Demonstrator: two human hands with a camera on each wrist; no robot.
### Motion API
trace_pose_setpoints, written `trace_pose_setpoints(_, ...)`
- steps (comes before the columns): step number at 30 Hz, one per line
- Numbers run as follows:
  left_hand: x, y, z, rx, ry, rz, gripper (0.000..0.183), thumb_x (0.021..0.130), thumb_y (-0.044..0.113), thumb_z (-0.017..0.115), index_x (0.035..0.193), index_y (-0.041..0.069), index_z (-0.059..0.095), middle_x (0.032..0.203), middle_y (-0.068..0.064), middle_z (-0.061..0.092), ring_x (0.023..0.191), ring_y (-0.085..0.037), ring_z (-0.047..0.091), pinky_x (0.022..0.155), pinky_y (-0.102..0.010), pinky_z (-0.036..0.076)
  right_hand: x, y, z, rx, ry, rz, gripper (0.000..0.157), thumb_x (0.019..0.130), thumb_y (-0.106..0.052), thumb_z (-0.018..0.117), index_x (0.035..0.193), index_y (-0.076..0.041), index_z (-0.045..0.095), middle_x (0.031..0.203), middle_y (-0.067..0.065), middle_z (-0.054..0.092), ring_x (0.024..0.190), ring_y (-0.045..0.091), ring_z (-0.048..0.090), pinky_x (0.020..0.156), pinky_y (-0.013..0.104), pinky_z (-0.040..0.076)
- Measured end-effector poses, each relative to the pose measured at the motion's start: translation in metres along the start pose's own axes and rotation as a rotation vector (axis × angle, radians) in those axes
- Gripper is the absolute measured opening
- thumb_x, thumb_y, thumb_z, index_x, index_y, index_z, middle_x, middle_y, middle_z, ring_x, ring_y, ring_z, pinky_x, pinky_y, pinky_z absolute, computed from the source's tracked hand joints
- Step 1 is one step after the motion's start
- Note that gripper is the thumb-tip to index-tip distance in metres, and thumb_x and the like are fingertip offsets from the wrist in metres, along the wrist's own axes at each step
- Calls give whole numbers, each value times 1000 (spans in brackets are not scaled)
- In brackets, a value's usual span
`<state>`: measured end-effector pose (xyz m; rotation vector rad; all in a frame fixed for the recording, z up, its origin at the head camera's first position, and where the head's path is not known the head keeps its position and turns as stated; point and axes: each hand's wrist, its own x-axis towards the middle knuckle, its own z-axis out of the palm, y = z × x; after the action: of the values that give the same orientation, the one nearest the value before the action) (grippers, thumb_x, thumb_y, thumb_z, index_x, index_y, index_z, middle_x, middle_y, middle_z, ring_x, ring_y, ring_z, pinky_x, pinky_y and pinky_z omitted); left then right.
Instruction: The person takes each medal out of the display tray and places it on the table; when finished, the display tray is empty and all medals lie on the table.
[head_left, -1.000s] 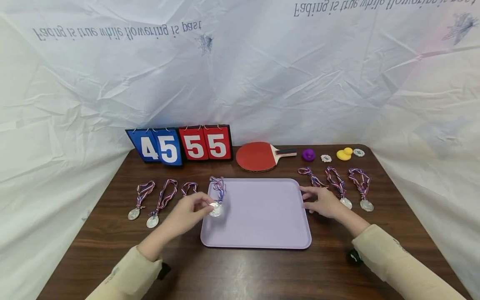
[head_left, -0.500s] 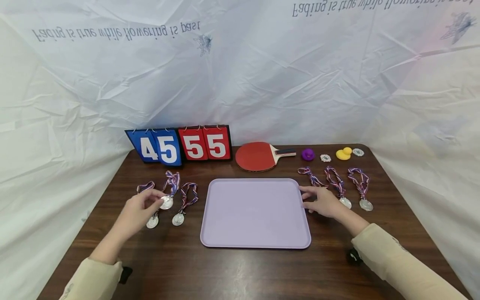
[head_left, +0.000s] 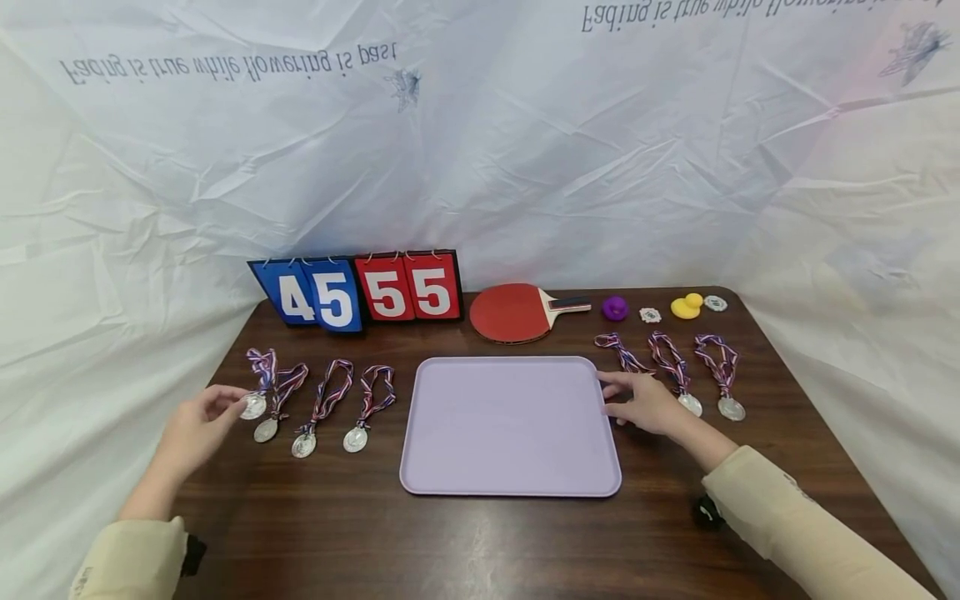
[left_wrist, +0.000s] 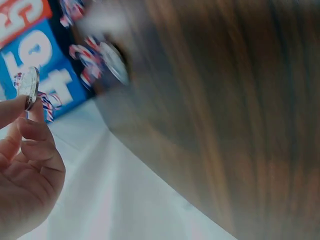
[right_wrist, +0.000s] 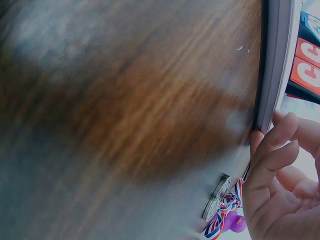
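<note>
My left hand (head_left: 193,427) pinches the edge of a silver medal (head_left: 253,406) between thumb and fingertips at the table's left side. Its striped red, white and blue ribbon (head_left: 262,367) is bunched behind it. Just right of it lie a second medal (head_left: 266,430), a third medal (head_left: 303,445) and another medal (head_left: 356,438), ribbons pointing away. My right hand (head_left: 643,403) rests its fingertips at the right rim of a lilac tray (head_left: 517,487), thumb apart from the fingers. In the right wrist view, the fingertips (right_wrist: 286,119) meet the rim.
Several ribboned medals (head_left: 731,408) lie right of the tray. Along the back stand a flip scoreboard (head_left: 356,292), a red table tennis paddle (head_left: 510,313), a purple duck (head_left: 615,308), a yellow duck (head_left: 686,307) and white badges (head_left: 649,315). A white sheet (head_left: 480,183) hangs behind.
My left hand has carried the medal from over the tray's left side leftward, past the row of medals, to the far left end. The right hand has stayed at the tray's rim.
</note>
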<state>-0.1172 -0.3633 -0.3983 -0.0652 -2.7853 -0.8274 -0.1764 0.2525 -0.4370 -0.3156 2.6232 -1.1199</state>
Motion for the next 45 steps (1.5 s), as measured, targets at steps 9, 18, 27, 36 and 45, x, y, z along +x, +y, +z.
trace_pose_setpoints(9, 1, -36, -9, -49, -70, -68, 29, 89, 23, 55, 105, -1, 59, 86, -15, 63, 70, 5, 50, 60, -21, 38, -1, -1, 0, 9, 1, -1, 54, 80, -8, 66, 130, -4, 45, 97, 10, 62, 57, 17, 58, 56, 33, 45)
trace_pose_setpoints(18, 1, -55, -7, -37, -176, -93, 29, 90, 21, 54, 103, -5, 59, 82, -14, 63, 65, -7, 51, 58, -26, 38, -2, 0, 0, -6, -1, -5, 54, 80, -9, 66, 130, -4, 45, 96, 9, 62, 57, 17, 57, 58, 33, 45)
trace_pose_setpoints(27, -6, -68, -4, -9, -226, -125, 28, 90, 18, 53, 101, -7, 60, 77, -9, 61, 62, -7, 48, 55, -25, 37, -1, 1, 0, -5, -1, -14, 54, 80, -8, 66, 129, -4, 46, 95, 9, 63, 56, 17, 57, 57, 33, 46)
trace_pose_setpoints(36, -11, -72, -4, 32, -218, -161, 32, 89, 25, 54, 101, -4, 61, 81, -12, 63, 65, -5, 46, 57, -26, 36, -1, 3, -1, 1, 0, -18, 54, 79, -8, 67, 129, -4, 46, 95, 10, 63, 56, 17, 58, 56, 32, 46)
trace_pose_setpoints(45, -11, -71, -12, 53, -180, -207, 39, 89, 30, 55, 103, -5, 60, 87, -21, 61, 71, -18, 53, 58, -32, 38, -1, 4, -3, 21, -20, 31, 56, 80, -13, 67, 131, -7, 45, 97, 9, 62, 58, 18, 58, 52, 33, 45)
